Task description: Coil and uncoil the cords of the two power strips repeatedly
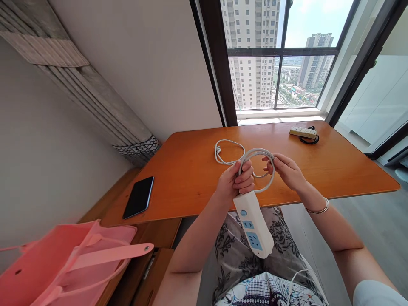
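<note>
A white power strip [254, 225] with blue sockets hangs tilted below my left hand [239, 180], over my lap. That hand is closed around its white cord [258, 151], near the end where the cord meets the strip. The cord is looped in a coil between my hands. On the coil's right side, my right hand [285, 170] pinches the cord between thumb and fingers. Beyond my left hand, the rest of the cord lies in a loose loop on the table, with its plug end [217, 149] at the far left of the loop.
On the wooden table [188, 170] a black tablet [139, 197] lies at the left. A second power strip [302, 132] with a bundled black cord rests at the back right. A pink bag [79, 263] stands at the lower left. Behind the table is a window [282, 52].
</note>
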A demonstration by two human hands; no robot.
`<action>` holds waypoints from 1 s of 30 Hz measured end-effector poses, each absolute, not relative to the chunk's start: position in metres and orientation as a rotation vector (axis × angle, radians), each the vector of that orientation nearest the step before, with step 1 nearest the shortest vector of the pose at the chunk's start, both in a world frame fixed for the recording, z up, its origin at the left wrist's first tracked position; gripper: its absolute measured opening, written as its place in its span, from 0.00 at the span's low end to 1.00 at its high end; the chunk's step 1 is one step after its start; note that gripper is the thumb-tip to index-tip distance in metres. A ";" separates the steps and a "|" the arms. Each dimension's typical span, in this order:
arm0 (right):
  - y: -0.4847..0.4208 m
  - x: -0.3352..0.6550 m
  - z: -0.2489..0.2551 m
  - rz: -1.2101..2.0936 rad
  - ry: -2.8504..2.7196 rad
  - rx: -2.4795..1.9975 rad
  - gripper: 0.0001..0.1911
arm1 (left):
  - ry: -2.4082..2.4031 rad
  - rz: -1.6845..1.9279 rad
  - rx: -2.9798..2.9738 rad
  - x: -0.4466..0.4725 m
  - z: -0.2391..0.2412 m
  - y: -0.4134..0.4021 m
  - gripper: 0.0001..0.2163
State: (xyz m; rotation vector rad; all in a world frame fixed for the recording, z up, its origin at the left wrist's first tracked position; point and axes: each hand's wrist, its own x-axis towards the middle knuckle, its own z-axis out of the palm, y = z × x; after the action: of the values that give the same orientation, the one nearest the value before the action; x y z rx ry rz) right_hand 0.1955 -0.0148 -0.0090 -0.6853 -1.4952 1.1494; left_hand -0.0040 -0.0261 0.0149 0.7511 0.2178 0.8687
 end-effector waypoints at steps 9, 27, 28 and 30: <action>-0.012 0.193 -0.022 0.942 -1.588 -0.805 0.26 | 0.250 1.146 0.889 -0.015 0.022 -0.032 0.21; -0.027 0.203 -0.049 -0.216 -2.172 -0.840 0.15 | 0.301 1.642 1.232 -0.033 0.039 -0.020 0.20; -0.030 0.201 -0.041 -0.291 -2.233 -0.809 0.14 | 0.295 1.618 1.272 -0.031 0.036 -0.019 0.20; -0.036 0.198 -0.022 -0.413 -2.326 -0.733 0.13 | 0.292 1.541 1.358 -0.031 0.031 -0.015 0.19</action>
State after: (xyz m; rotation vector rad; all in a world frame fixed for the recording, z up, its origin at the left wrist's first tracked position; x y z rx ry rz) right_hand 0.1975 -0.0364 -0.0218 -0.7331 -2.3265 -0.4133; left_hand -0.0308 -0.0152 0.0308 1.3580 0.2924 1.5410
